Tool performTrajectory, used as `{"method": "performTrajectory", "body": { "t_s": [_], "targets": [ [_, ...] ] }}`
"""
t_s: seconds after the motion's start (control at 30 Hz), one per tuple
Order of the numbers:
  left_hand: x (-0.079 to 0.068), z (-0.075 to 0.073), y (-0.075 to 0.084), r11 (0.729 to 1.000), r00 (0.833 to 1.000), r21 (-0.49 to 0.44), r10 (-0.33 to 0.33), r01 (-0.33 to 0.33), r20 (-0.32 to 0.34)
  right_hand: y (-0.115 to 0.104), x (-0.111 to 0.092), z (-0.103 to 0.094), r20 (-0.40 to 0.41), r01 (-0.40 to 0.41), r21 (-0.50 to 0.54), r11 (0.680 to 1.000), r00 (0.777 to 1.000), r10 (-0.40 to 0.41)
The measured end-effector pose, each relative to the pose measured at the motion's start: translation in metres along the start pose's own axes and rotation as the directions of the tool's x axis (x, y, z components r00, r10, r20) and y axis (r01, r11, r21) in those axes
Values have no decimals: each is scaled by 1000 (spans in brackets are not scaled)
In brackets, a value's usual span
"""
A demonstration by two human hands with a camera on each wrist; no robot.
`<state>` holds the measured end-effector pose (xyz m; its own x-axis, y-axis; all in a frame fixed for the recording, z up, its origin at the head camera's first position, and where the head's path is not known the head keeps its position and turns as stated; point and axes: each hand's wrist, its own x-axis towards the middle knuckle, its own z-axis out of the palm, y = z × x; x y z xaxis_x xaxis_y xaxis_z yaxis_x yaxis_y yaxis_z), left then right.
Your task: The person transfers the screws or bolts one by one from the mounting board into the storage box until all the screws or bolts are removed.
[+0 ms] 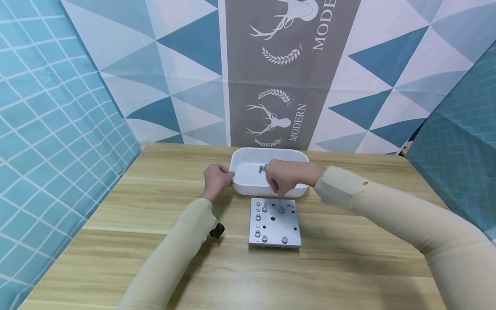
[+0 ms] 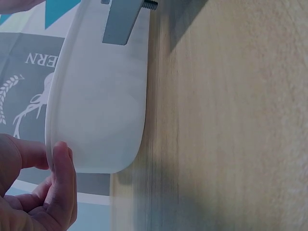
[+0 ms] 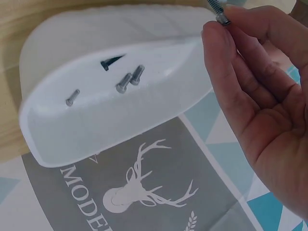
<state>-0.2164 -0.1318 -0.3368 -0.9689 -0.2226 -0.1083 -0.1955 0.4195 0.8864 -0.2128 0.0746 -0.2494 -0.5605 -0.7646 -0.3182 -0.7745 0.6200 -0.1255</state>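
Note:
My left hand (image 1: 217, 177) pinches the left end of a white tray (image 1: 252, 189) between thumb and fingers; the left wrist view shows the fingertips (image 2: 61, 151) at its rim. Over the far part of a silver metal plate (image 1: 277, 228), my right hand (image 1: 282, 175) points downward. Between its thumb and index finger it pinches a socket head screw (image 3: 220, 13) by the head, threads pointing away from the palm. Whether the screw tip touches the plate cannot be told. Several screws (image 1: 284, 239) stand in the plate, among open holes.
Inside the tray lie several loose screws (image 3: 124, 83), one of them dark (image 3: 111, 62). The tray stands just behind the plate on a wooden table (image 1: 186, 189). A patterned cloth (image 1: 186, 86) hangs at the back. Near the left cuff is a small black object (image 1: 217, 230).

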Motion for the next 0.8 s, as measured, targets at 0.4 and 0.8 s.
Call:
{"method": "performTrajectory", "body": {
  "t_s": [0.4, 0.8],
  "targets": [
    [-1, -3, 0, 1000, 1000, 16, -10, 10, -6, 5, 8, -22, 79, -39, 18, 999, 996, 37],
    [-1, -1, 1, 1000, 1000, 2, 4, -4, -1, 33, 14, -42, 135, -185, 95, 978, 976, 171]
  ]
}}
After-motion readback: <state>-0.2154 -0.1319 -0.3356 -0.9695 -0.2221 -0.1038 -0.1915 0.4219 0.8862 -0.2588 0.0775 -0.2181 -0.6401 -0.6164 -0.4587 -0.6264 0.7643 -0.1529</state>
